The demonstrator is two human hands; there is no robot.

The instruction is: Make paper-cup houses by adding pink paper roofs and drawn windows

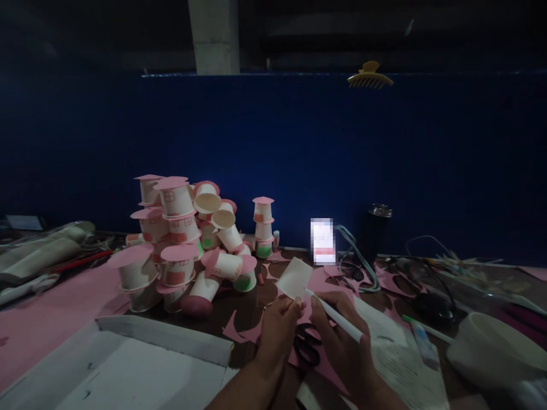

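My left hand (280, 330) is closed, pinching the near edge of what looks like a blank white paper cup (294, 277), tilted above the table. In the fingers of my right hand (344, 336) is a slim white marker (339, 320). Its tip points at the cup's near edge; whether they touch I cannot tell. Below and between the hands lie dark-handled scissors (307, 348). To the left stand stacked paper cups (178, 202) with pink paper tops and reddish windows drawn on them, and several more cups (228, 265) lie tipped over.
Pink paper scraps (237, 330) are strewn around the hands. A white box lid (166, 336) sits front left. Behind are a lit phone (323, 242) and a dark flask (376, 233). Printed sheets (397, 364) and a white container (491, 350) lie right; a blue partition (273, 136) rises behind.
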